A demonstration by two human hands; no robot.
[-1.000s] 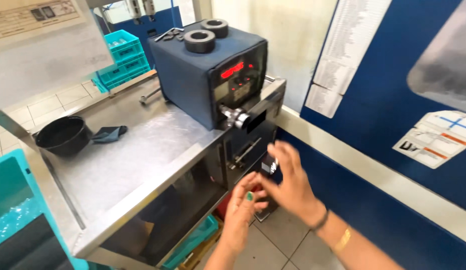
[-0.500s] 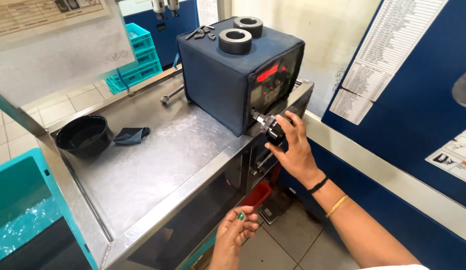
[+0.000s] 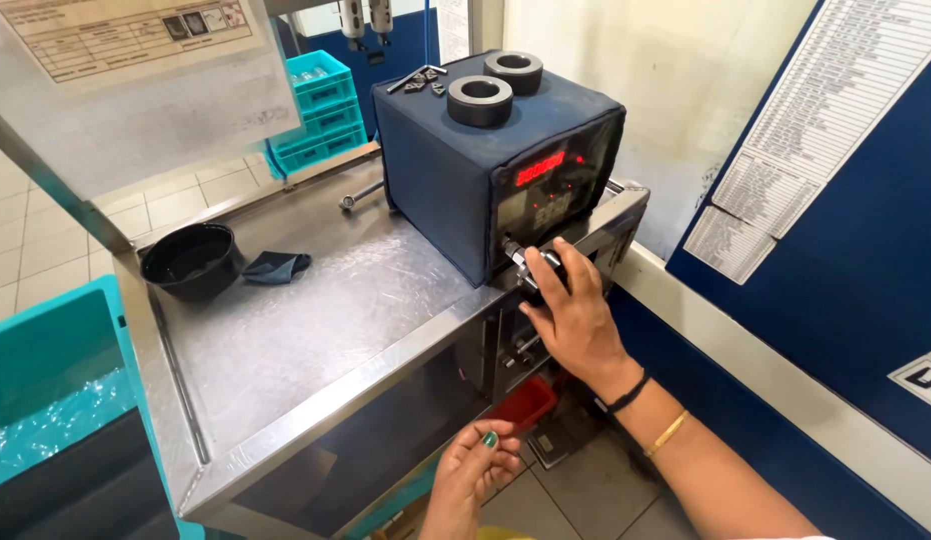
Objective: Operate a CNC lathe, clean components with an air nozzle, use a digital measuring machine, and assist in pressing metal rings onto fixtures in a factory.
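Note:
A box-shaped machine (image 3: 445, 180) in a dark blue cloth cover stands on a steel table (image 3: 315, 330), with a red lit display (image 3: 540, 168) on its front. My right hand (image 3: 575, 315) grips a small metal knob (image 3: 515, 252) sticking out below the display. My left hand (image 3: 475, 470) hangs lower, under the table's front edge, with its fingers loosely curled. A small green spot shows at one fingertip, and I cannot tell whether the hand holds anything.
Two black metal rings (image 3: 479, 100) lie on top of the machine. A black bowl (image 3: 190, 262) and a dark cloth (image 3: 275, 266) sit at the table's left. Teal crates (image 3: 320, 110) stand behind, a teal bin (image 3: 45, 390) at the left, a red box (image 3: 525, 402) under the table. A blue board with papers (image 3: 845, 250) lines the right.
My right hand rose from below the table edge to the knob on the machine's front. My left hand dropped away from it and now hangs lower.

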